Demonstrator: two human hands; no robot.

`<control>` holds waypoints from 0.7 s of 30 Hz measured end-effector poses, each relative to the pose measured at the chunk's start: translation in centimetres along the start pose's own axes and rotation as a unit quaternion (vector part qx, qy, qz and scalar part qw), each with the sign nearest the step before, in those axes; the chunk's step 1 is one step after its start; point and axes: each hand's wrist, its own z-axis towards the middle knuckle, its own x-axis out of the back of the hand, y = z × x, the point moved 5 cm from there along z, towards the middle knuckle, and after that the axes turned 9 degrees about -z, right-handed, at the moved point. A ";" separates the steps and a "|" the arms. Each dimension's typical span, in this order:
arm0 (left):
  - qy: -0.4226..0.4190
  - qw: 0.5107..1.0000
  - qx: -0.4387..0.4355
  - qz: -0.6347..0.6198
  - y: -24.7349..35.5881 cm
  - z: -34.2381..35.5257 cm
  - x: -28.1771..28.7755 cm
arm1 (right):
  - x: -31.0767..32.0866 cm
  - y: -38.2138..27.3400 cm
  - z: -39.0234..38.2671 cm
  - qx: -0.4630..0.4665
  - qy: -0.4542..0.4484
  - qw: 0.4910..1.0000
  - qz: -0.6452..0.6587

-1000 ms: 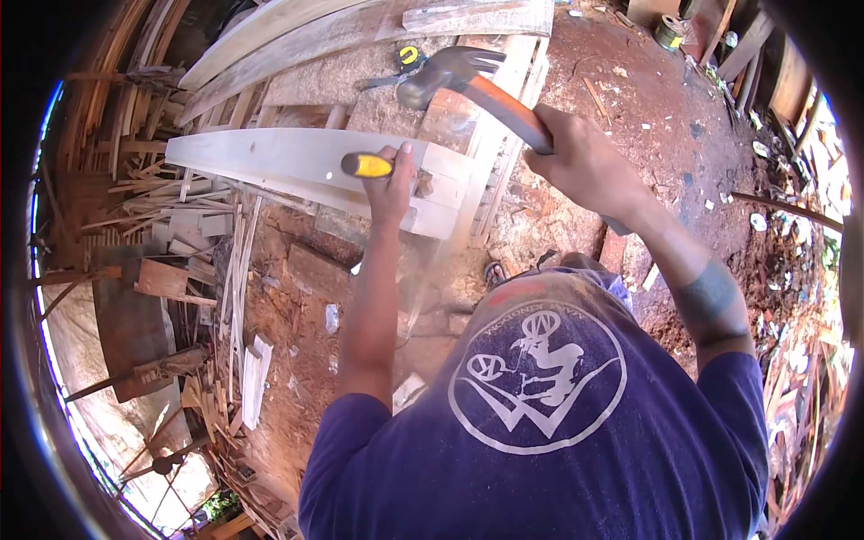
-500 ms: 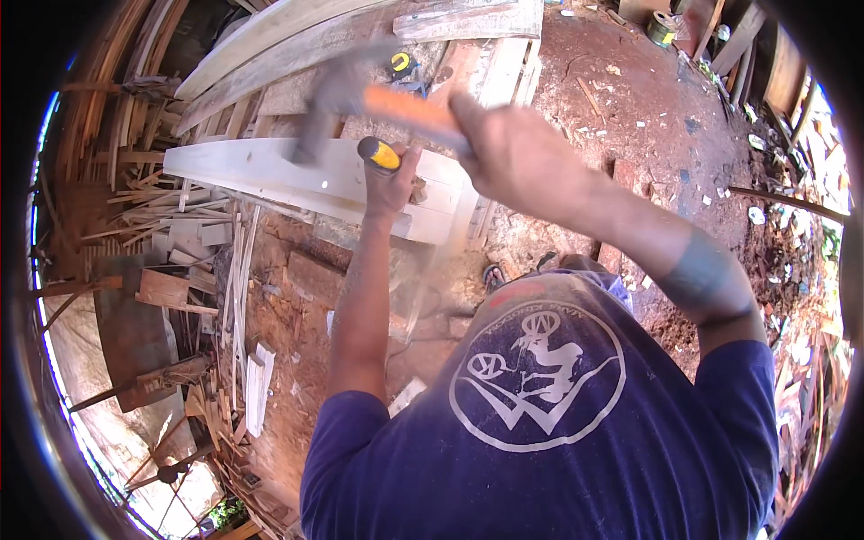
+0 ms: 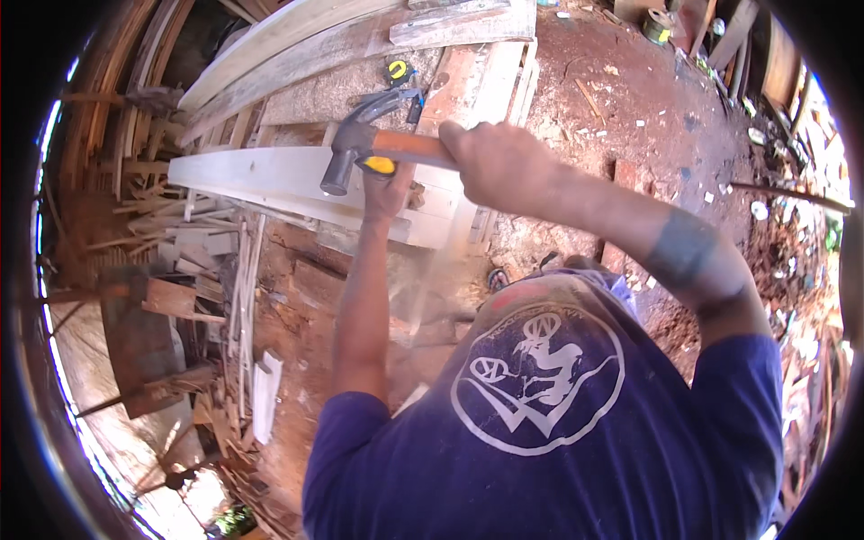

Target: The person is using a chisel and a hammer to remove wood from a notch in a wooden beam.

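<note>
My right hand (image 3: 508,166) is wrapped round the orange handle of a claw hammer (image 3: 405,146). Its dark head is over the handle end of a chisel and hides part of it; whether the two touch I cannot tell. The chisel's yellow and black handle (image 3: 382,166) rises from the fist of my left hand (image 3: 385,193), and its blade is hidden. Under that hand lies a long pale board (image 3: 270,173). A small brown piece of wood (image 3: 416,195) sits on the board just right of the left hand.
A yellow and black tape measure (image 3: 397,69) lies beyond the hammer, beside a blue and black item (image 3: 415,106). Long planks (image 3: 297,85) stretch across the far side. Scrap sticks (image 3: 193,225) are heaped on the left. Rubble litters the reddish floor (image 3: 603,90) at right.
The hammer has come down and nearer, from a blurred position farther out to one over the chisel handle. My left hand has kept its grip in nearly the same place.
</note>
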 end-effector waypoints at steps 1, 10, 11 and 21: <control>-0.018 0.998 0.035 0.040 -0.8 -0.1 1.3 | 1.1 -0.3 0.4 0.027 0.013 1.000 -0.005; -0.051 0.996 0.071 0.024 -2.5 0.1 1.9 | 2.2 -0.9 -0.1 0.028 0.103 0.988 0.114; -0.052 0.996 0.071 0.023 -2.5 -0.2 1.8 | -1.1 0.2 -0.1 -0.005 -0.033 0.997 0.068; -0.003 0.975 0.012 0.220 0.7 -8.3 2.3 | 1.4 7.0 -5.5 -0.169 0.099 0.960 0.199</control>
